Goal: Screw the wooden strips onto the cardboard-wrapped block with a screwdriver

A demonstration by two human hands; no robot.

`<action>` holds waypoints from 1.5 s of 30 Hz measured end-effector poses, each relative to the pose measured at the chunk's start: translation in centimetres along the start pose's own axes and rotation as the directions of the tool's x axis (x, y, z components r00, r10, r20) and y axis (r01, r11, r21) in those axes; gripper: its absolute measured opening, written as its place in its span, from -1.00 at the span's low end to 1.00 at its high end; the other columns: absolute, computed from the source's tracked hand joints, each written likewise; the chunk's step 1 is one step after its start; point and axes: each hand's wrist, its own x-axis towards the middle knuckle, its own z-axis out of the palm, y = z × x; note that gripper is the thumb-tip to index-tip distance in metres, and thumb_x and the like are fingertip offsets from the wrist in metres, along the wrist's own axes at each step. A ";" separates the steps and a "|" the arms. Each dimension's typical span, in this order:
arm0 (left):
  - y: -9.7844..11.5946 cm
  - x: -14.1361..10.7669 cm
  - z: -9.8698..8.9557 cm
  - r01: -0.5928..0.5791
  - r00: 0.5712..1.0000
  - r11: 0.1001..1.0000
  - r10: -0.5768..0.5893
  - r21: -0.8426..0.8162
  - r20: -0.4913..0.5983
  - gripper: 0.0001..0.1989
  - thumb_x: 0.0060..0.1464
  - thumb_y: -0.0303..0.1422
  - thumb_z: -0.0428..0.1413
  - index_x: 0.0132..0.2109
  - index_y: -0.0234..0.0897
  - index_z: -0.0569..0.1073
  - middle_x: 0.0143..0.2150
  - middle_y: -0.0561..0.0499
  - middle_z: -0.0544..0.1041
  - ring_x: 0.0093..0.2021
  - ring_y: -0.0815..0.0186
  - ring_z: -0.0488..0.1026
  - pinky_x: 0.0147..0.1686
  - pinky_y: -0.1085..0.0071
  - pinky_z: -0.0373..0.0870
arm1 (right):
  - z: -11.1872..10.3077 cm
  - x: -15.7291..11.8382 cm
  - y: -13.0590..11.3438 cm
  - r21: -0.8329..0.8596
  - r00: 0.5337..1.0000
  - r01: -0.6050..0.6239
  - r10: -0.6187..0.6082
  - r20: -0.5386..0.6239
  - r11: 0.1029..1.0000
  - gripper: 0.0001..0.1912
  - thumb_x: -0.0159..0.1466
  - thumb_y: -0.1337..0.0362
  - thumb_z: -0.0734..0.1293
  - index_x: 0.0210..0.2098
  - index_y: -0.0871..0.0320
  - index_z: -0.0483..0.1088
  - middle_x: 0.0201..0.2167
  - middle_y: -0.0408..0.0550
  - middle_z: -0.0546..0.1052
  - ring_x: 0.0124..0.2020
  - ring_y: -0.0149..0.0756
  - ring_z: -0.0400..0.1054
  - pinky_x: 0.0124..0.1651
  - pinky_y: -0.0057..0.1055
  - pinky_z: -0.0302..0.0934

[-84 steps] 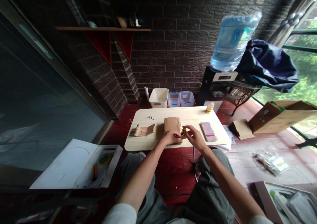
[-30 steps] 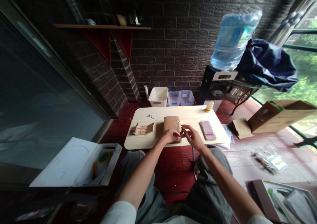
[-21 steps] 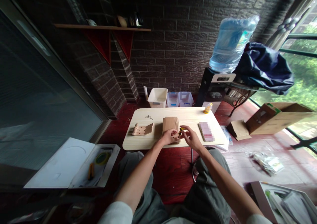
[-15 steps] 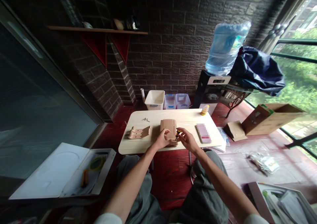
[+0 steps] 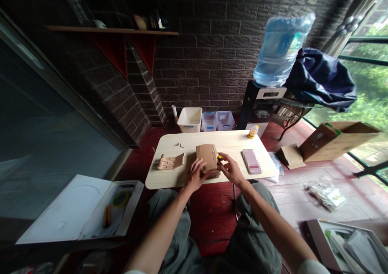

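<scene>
On the light wooden table (image 5: 169,142) stands a brown wooden box (image 5: 206,154). My left hand (image 5: 195,176) rests against its near left side with the fingers spread over its edge. A small yellow and black screwdriver (image 5: 220,158) is gripped by my right hand (image 5: 230,169), upright at the box's right edge. Its tip is too small to make out. To the left lies a wooden piece with slats and holes (image 5: 170,161), and behind it a few small screws (image 5: 178,145).
A pixelated pink item (image 5: 251,161) lies at the table's right, with a small yellow-based bottle (image 5: 252,131) behind it. Bins (image 5: 190,119) stand beyond the far edge, beside a water dispenser (image 5: 261,104). Open white boxes (image 5: 129,209) flank my legs, and a cardboard carton (image 5: 336,142) stands right.
My left hand has moved from the box's near right part to its left side, and its fingers have spread. The screwdriver is more upright in my right hand. The view has shifted slightly.
</scene>
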 end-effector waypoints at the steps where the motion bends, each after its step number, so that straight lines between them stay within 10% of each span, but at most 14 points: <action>1: 0.1 0.1 0.3 0.012 1.000 1.000 -0.012 0.012 -0.002 -0.55 0.22 -0.18 0.14 0.22 -0.07 0.34 0.36 -0.08 0.26 0.42 0.04 0.07 0.31 -0.03 0.20 | -0.1 0.2 0.0 0.006 1.000 -0.008 0.008 -0.003 1.000 -0.51 0.35 0.18 0.25 0.25 0.03 0.24 -0.08 0.03 0.43 -0.39 -0.40 0.45 -0.38 -0.43 0.43; 15: 0.7 0.5 2.5 0.109 0.990 0.994 -0.111 -0.024 -0.092 -0.59 0.21 -0.26 0.14 0.20 -0.07 0.39 0.35 -0.07 0.27 0.42 -0.01 0.06 0.33 -0.06 0.17 | 0.3 0.8 1.2 -0.034 0.996 0.014 -0.017 -0.084 0.999 -0.55 0.39 0.14 0.21 0.25 0.00 0.25 -0.04 0.08 0.46 -0.40 -0.34 0.45 -0.39 -0.35 0.45; 24: 0.4 0.5 3.4 0.142 0.982 0.990 -0.141 0.000 -0.122 -0.63 0.25 -0.30 0.06 0.18 -0.08 0.42 0.36 -0.02 0.26 0.43 0.04 0.04 0.35 -0.03 0.15 | -0.1 0.2 2.9 -0.188 0.995 0.090 -0.095 -0.018 0.978 -0.37 0.36 0.24 0.25 0.38 -0.04 0.05 0.05 0.09 0.48 -0.15 -0.17 0.50 0.06 -0.05 0.36; 45: 0.6 0.7 3.5 0.158 0.978 0.987 -0.161 -0.034 -0.132 -0.65 0.22 -0.29 0.08 0.14 -0.07 0.44 0.34 -0.02 0.29 0.43 0.05 0.05 0.34 -0.04 0.14 | -0.5 0.0 2.6 -0.194 0.995 0.093 -0.086 0.042 0.977 -0.34 0.36 0.23 0.26 0.40 0.00 0.00 -0.15 0.01 0.57 -0.17 -0.16 0.50 0.02 -0.09 0.37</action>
